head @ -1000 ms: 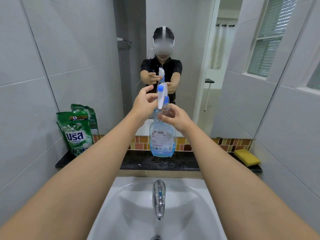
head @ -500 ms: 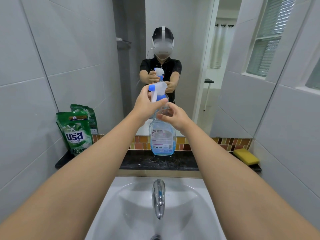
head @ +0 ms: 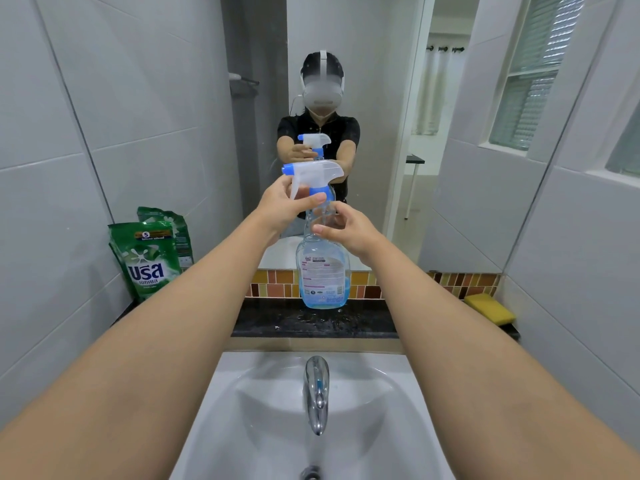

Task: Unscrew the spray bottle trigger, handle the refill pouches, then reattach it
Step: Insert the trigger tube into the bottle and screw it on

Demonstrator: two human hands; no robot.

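Fingers and thumb of the left hand (head: 284,206) curl round the blue collar at the foot of the trigger (head: 313,174), the thumb lying across the front of the collar, so that hand grips the sprayer head. Its white body sits level on the neck of the bottle, with the small blue nozzle pointing to the left. The right hand (head: 346,225) is wrapped round the clear neck of the spray bottle (head: 322,268) just below, thumb at the front and fingers bent round the far side, partly seen through the plastic. Both forearms reach out over the basin from the bottom corners of the head view.

The bottle stands upright on the dark stone shelf (head: 311,323) behind the basin, close against the mirror (head: 363,98), with blue liquid filling only its lowest part and a white label on the front. Two green refill pouches (head: 147,258) lean against the tiled wall at the left end of that shelf, one behind the other, well apart from the bottle. A yellow sponge (head: 490,308) lies at the right end. Below, a chrome tap (head: 316,393) juts over the white sink (head: 249,427). A strip of small brown and orange tiles runs along the foot of the mirror.
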